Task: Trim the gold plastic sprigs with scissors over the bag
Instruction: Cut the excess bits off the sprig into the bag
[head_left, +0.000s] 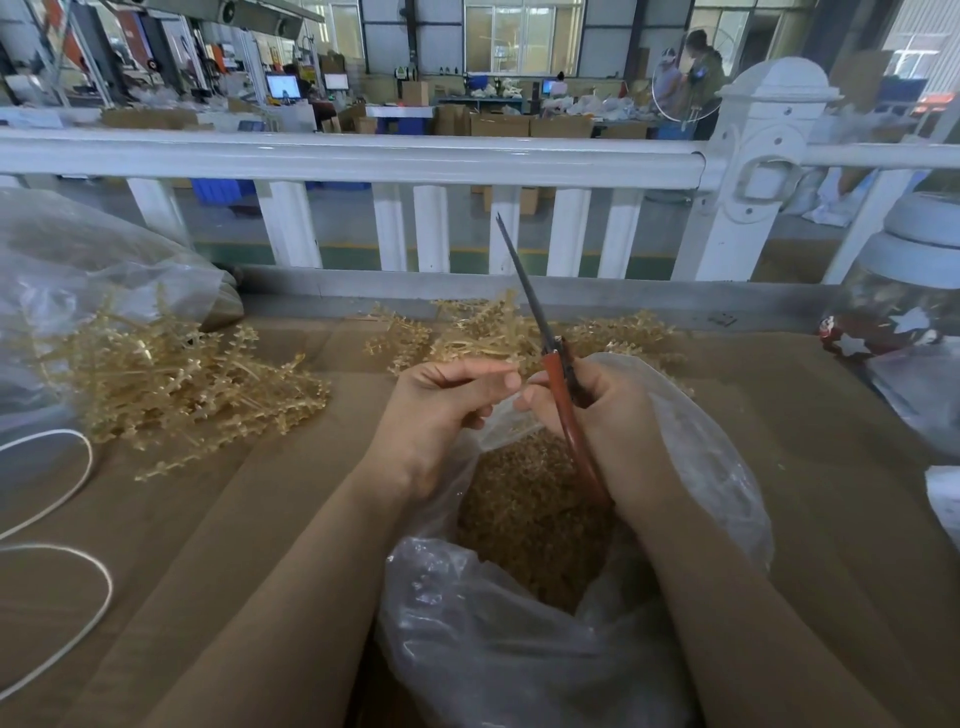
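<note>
Both forearms enter from the near edge, over a clear plastic bag (519, 649) whose open mouth sits directly below the hands and holds a mass of gold trimmings (530, 519). Right hand (597, 410): fingers curled round the red handles of the scissors (558, 384), blades nearly closed, tips just parted, pointing up and away from the grip toward the white railing (363, 156). Left hand (441, 410): just beside the right, fingers curled, thumb and forefinger tips drawn together next to the scissor handles; whether they pinch a sprig cannot be told, too small to resolve.

Gold plastic sprigs: one pile (197, 384) well to the left of the grip, spilling from a second clear bag (78, 270); another pile (498, 332) just beyond the hands, behind the blades. All lie on a brown cardboard surface (260, 519).

White cord (67, 519) loops far left of the grip. Far right: a lidded jar (904, 291) with white star shapes on a dark red band.

No legible brand, label or writing anywhere.
</note>
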